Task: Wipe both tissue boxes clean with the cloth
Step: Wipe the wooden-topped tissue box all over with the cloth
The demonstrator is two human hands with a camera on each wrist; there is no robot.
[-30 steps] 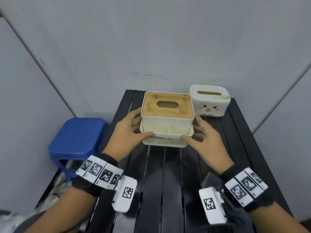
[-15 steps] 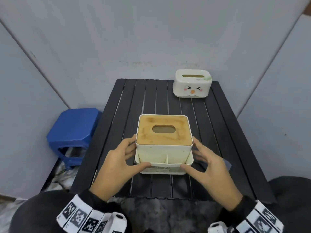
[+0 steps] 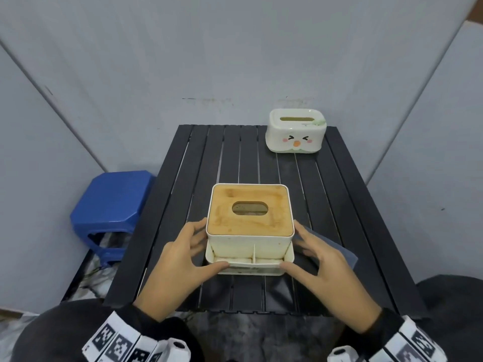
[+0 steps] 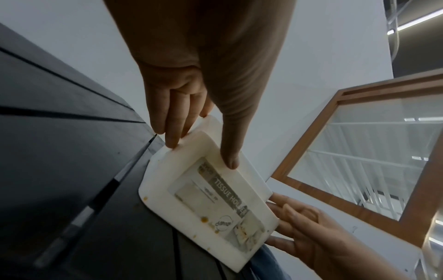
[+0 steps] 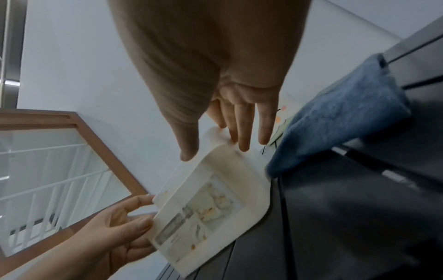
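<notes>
Now both hands, left (image 3: 180,259) and right (image 3: 320,265), pinch the square tissue box (image 3: 249,226) between thumbs and fingers.

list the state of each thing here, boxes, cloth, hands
wooden-lid tissue box: upright, held at its base from both sides, lid stained
duck-face tissue box: upright at the table's far right, untouched
blue cloth: lying on the table, not held
left hand: grips the box base
right hand: grips the box base
</notes>
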